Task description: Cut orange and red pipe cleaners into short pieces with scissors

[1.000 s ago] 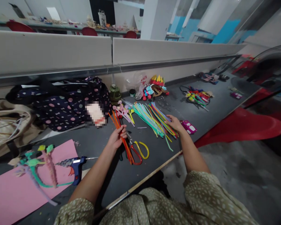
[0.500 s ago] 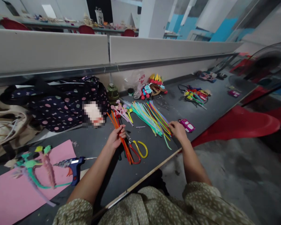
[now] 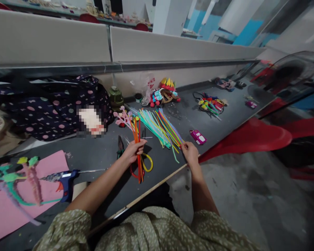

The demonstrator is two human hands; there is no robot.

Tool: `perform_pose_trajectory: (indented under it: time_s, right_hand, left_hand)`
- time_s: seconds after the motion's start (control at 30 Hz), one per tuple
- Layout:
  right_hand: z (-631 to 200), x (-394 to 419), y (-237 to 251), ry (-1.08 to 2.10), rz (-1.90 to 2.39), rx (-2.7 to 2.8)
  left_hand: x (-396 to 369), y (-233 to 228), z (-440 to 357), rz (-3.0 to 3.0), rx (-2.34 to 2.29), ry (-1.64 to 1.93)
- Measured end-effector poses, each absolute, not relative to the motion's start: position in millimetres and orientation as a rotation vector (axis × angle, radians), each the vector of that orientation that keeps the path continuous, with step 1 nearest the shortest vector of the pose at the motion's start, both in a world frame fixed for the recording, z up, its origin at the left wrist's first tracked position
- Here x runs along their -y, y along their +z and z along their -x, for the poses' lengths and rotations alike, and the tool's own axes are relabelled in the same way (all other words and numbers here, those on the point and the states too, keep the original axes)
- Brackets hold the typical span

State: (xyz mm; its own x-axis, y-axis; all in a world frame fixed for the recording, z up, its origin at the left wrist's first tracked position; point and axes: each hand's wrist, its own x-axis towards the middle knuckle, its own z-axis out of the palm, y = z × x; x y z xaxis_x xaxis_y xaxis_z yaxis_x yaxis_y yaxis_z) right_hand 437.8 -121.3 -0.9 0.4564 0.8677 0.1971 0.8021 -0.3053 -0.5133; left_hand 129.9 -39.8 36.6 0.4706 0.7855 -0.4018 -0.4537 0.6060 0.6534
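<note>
My left hand (image 3: pixel 134 152) is closed around a small bundle of orange pipe cleaners (image 3: pixel 139 168), held upright above the tabletop. Behind the bundle lie scissors with a yellow handle loop (image 3: pixel 152 163) and a red one, partly covered. Dark-handled pliers (image 3: pixel 120 147) rest just left of that hand. A fanned pile of pipe cleaners (image 3: pixel 157 127) in green, white, yellow, blue and other colours spreads across the table. At its near right end, my right hand (image 3: pixel 190 152) pinches the pipe cleaner tips with thumb and fingers; how many is hard to tell.
A glue gun (image 3: pixel 67 184) and fuzzy flower pieces lie by pink paper (image 3: pixel 52 167) at left. Behind are a dark patterned bag (image 3: pixel 49 111), a green bottle (image 3: pixel 116 98) and pink flowers (image 3: pixel 122 116). A purple packet (image 3: pixel 198 137) and red chair (image 3: pixel 246 139) are right.
The view has swung right, so the table's things sit farther left. My left hand has moved right over the scissors, turning the orange bundle more upright. My right hand stays at the pile's end.
</note>
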Motion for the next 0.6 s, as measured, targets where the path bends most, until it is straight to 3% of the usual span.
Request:
perform_pose_trajectory:
  time_s: [0.27,0.6]
  right_hand:
    - [-451,117,-8,0.382,1.973,1.206]
    - [-456,108,-2,0.850,1.560,0.801]
  left_hand:
    - [43,52,-213,-0.608,-0.754,0.679]
    - [46,31,-298,-0.726,-1.028,0.659]
